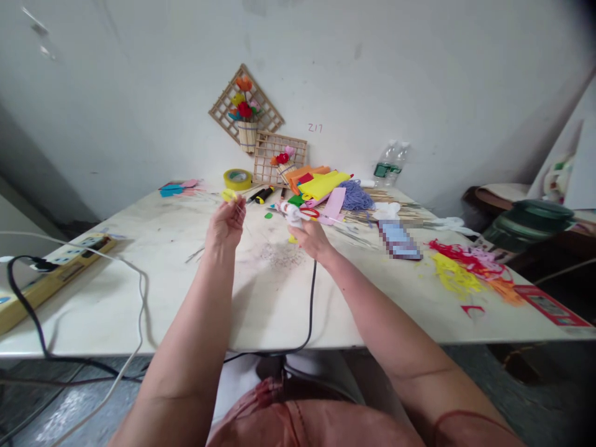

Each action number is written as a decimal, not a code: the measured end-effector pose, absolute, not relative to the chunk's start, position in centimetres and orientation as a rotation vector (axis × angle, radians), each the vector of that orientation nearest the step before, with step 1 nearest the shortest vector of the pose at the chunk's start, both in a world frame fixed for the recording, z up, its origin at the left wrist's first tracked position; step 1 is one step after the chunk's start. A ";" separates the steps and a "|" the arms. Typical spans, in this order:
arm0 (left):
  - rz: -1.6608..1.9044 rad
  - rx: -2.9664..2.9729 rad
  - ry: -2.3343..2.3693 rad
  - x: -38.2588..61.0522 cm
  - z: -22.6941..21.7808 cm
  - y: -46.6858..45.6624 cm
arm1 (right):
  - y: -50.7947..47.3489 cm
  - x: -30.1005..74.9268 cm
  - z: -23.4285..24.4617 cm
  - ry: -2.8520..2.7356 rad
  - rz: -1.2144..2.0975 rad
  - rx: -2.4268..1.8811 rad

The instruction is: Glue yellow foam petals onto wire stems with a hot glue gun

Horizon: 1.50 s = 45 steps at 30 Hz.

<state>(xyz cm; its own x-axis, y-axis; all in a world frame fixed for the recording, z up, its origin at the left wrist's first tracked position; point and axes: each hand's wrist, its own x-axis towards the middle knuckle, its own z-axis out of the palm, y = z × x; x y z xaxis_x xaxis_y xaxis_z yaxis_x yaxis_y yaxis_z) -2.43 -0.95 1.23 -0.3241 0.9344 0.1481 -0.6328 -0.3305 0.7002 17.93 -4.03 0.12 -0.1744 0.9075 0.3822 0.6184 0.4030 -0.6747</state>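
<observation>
My left hand [226,225] is raised over the white table [195,298], its fingers pinched on a small yellow piece [229,195] with a thin wire stem. My right hand [313,239] is closed round a white glue gun [292,214], whose black cord [311,298] runs back over the table's front edge. The gun's tip points left, toward the yellow piece, a short way from it.
Coloured foam sheets [321,183], purple yarn [356,197], tape roll [237,179], markers and wooden lattice flower holders [279,158] crowd the far side. Paper scraps [465,270] lie at right, a phone [399,239] nearby. A power strip [60,267] with cables sits left.
</observation>
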 end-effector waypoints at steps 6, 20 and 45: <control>1.910 0.631 0.584 -2.7 2.0 -1.5 | -4.9 16.3 -0.8 -2.324 -0.046 -1.554; 1.731 0.651 0.609 -0.1 2.2 -2.2 | -5.2 15.5 -1.9 -2.552 -0.043 -1.527; 1.601 0.797 0.637 3.0 0.2 -2.0 | -5.1 14.3 -0.9 -1.374 1.287 -0.965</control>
